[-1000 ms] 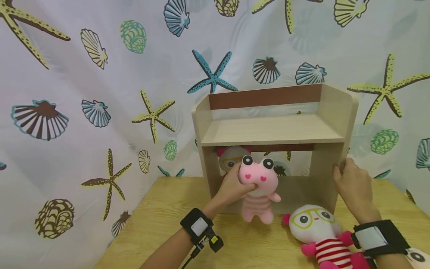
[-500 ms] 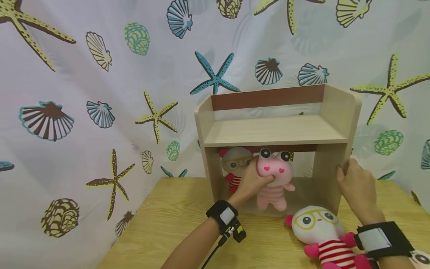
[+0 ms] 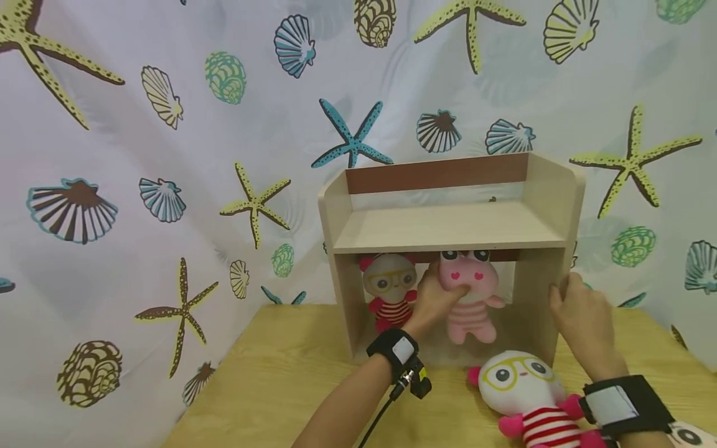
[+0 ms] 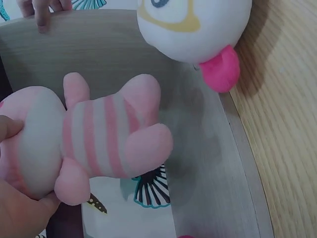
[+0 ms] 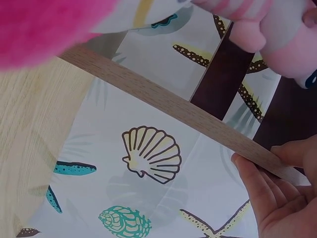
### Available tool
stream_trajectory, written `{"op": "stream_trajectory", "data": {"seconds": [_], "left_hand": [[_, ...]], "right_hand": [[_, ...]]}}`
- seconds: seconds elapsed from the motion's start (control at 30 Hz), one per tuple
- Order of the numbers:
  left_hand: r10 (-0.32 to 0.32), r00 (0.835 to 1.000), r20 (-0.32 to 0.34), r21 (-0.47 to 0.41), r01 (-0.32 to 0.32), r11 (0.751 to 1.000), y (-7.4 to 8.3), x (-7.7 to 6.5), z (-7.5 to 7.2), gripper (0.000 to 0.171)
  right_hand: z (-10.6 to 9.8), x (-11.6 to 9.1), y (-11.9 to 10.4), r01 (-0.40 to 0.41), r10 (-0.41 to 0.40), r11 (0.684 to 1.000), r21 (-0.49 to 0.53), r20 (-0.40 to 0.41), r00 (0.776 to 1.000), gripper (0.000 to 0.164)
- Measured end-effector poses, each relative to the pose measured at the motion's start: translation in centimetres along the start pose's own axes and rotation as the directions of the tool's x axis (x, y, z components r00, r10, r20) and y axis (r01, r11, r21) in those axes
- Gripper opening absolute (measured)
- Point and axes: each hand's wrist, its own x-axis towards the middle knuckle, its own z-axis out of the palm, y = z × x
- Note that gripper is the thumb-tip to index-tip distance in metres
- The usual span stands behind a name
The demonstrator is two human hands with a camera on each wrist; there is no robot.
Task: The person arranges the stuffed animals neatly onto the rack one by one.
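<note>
My left hand reaches into the lower compartment of a pale wooden shelf, gripping a pink frog plush by its head. The frog hangs upright, facing out, and its eyes overlap the board above. In the left wrist view, the frog's striped body and stubby legs extend from between my thumb and fingers. My right hand holds the front edge of the shelf's right side panel; in the right wrist view the thumb and fingers pinch that panel from both sides.
A panda plush with yellow glasses stands at the compartment's left. Another panda plush lies on the wooden table before the shelf. Part of a further plush shows at the lower right. A shell-patterned curtain hangs behind.
My left hand has carried the frog plush rightward and deeper into the lower compartment, uncovering the panda at the left. My right hand stays on the side panel.
</note>
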Motion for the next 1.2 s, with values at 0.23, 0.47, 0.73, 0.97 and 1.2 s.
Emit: {"op": "stream_trajectory", "data": {"seconds": [0.23, 0.47, 0.73, 0.97, 1.2], "left_hand": [[-0.035, 0.999, 0.013, 0.111, 0.034, 0.993, -1.7, 0.4, 0.9, 0.06], [-0.087, 0.995, 0.041, 0.079, 0.084, 0.993, -2.1, 0.3, 2.2, 0.068], [-0.065, 0.994, 0.083, 0.113, 0.056, 0.992, -1.1, 0.9, 4.5, 0.069], [-0.051, 0.995, 0.084, 0.137, 0.039, 0.99, -0.4, 1.9, 5.5, 0.063], [-0.07, 0.995, 0.073, 0.154, 0.058, 0.986, -0.4, 2.4, 6.2, 0.061]], "right_hand": [[0.9, -0.8, -0.3, -0.011, 0.011, 1.0, 0.014, 0.019, 1.0, 0.026], [1.0, -1.0, -0.2, -0.004, 0.003, 1.0, 0.019, 0.013, 1.0, 0.031], [0.9, -0.6, 0.2, 0.007, -0.007, 1.0, 0.016, -0.026, 1.0, 0.028], [0.5, -0.1, 0.0, -0.001, 0.001, 1.0, 0.013, -0.027, 1.0, 0.028], [0.2, 0.2, -0.1, -0.002, 0.002, 1.0, 0.007, -0.035, 0.999, 0.027]]}}
